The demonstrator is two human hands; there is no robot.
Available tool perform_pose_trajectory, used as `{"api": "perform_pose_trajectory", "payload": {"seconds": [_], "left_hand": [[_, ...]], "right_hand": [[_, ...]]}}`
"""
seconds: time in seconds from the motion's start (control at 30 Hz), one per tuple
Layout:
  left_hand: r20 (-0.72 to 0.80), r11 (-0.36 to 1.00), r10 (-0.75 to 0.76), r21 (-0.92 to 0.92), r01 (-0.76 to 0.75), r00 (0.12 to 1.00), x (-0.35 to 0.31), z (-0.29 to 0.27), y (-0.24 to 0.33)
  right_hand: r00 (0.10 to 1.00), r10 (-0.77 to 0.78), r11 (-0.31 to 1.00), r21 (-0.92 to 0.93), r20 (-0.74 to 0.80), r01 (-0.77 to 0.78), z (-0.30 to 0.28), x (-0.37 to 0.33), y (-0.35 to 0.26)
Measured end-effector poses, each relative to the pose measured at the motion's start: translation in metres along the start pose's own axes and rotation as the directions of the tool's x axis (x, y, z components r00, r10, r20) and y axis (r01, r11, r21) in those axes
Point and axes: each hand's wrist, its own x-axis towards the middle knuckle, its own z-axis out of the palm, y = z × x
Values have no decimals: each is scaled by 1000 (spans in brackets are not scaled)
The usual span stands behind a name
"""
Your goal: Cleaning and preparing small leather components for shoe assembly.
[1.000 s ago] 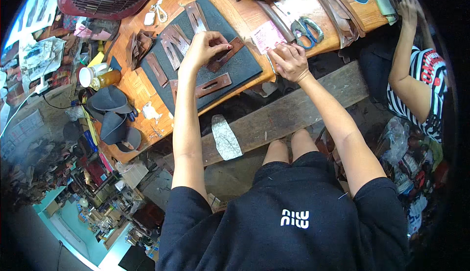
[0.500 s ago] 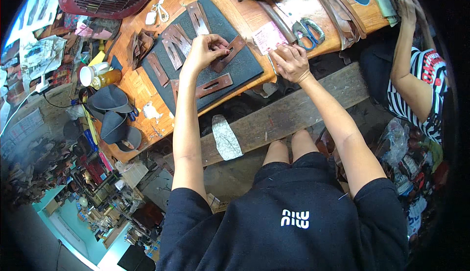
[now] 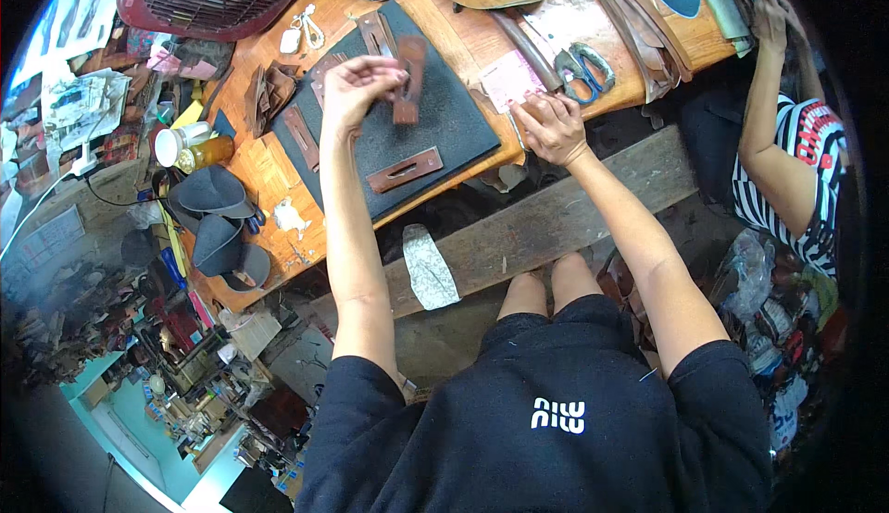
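A flat, narrow, reddish-brown leather-like strip (image 3: pixel 413 87), blurred, runs twelve to six o'clock, at the left hand's (image 3: pixel 361 89) three o'clock, pinched between thumb and fingertips over a black mat (image 3: pixel 454 124). Toward four o'clock, the right hand (image 3: pixel 553 130) curls; whether it grips anything, I cannot tell.

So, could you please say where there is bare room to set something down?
The black mat looks bare between the strip at the left hand and the mat's right edge. Its left side is crowded with brown strips; pink paper and scissors crowd the table beyond the right hand.
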Motion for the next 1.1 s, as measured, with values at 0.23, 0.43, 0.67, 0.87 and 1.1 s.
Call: {"api": "perform_pose_trajectory", "payload": {"seconds": [0.23,0.43,0.67,0.87,1.1], "left_hand": [[-448,968,4,-222,-115,894,16,-25,-5],[-439,978,-1,-190,-92,899,40,-26,-15],[-489,999,41,27,-32,871,50,-20,-23],[-543,953,122,298,55,831,51,-8,-16],[-520,781,327,619,84,789,46,0,-18]], "right_hand": [[1000,0,1000,6,-8,0,0,0,-2],[1000,8,1000,28,-19,-8,2,0,-1],[1000,-1,1000,12,-10,1,0,1,-1],[1000,0,1000,8,-24,0,1,-1,1],[1000,-3,1000,-2,18,3,0,1,-1]]}}
